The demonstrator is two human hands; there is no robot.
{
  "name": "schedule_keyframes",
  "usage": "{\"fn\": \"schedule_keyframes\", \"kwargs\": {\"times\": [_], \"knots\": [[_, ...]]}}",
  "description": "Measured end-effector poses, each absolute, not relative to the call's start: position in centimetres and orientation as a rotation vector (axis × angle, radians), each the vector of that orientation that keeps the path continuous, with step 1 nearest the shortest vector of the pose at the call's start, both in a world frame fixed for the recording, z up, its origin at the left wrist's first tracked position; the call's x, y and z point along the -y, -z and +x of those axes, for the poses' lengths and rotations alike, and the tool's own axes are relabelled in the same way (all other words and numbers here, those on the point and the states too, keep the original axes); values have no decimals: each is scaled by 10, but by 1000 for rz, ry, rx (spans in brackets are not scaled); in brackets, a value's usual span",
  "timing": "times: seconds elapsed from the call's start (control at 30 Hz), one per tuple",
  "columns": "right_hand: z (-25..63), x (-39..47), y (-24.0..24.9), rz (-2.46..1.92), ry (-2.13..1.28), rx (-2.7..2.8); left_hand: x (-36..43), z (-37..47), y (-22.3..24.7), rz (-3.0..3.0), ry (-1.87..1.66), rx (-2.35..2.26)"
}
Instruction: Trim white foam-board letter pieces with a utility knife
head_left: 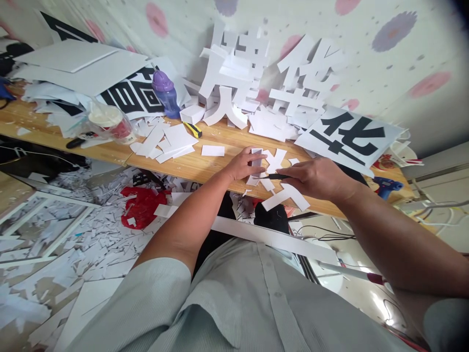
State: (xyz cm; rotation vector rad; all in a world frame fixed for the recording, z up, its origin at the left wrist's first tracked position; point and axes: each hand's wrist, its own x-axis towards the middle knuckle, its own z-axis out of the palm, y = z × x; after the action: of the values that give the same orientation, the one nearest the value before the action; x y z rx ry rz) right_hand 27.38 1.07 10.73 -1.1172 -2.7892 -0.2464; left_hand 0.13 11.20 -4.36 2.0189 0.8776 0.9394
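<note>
My left hand (244, 165) is at the front edge of the wooden bench, its fingers on a small white box-shaped foam board piece (257, 155), holding it against the tabletop. In my right hand (318, 179) is a slim dark blade-like tool (276, 176), gripped between thumb and fingers. The tool points left, its tip close to the lower end of the white piece; whether it touches cannot be made out. Cut white character parts (275, 160) lie between my hands. A bent white strip (286, 197) sits at the bench edge below my right hand.
White foam characters (234, 73) stand against the wall. A purple bottle (165, 95), a yellow utility knife (193, 129), a bagged cup (110, 121) and a printed sheet (351, 137) lie along the bench (216, 168). A blue glue gun (387, 187) is at right. Scraps cover the floor.
</note>
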Motion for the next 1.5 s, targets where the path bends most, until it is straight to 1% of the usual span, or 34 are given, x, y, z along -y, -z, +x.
{"fn": "schedule_keyframes", "kwargs": {"times": [0.47,1.33,1.5], "knots": [[264,-17,-118,-1224,180,2871,-111,2,43,1927,-902,-896],[274,-15,-109,-1176,59,2774,-108,2,36,1992,-892,-919],[277,-17,-100,-1153,53,2741,-105,2,32,2011,-880,-941]]}}
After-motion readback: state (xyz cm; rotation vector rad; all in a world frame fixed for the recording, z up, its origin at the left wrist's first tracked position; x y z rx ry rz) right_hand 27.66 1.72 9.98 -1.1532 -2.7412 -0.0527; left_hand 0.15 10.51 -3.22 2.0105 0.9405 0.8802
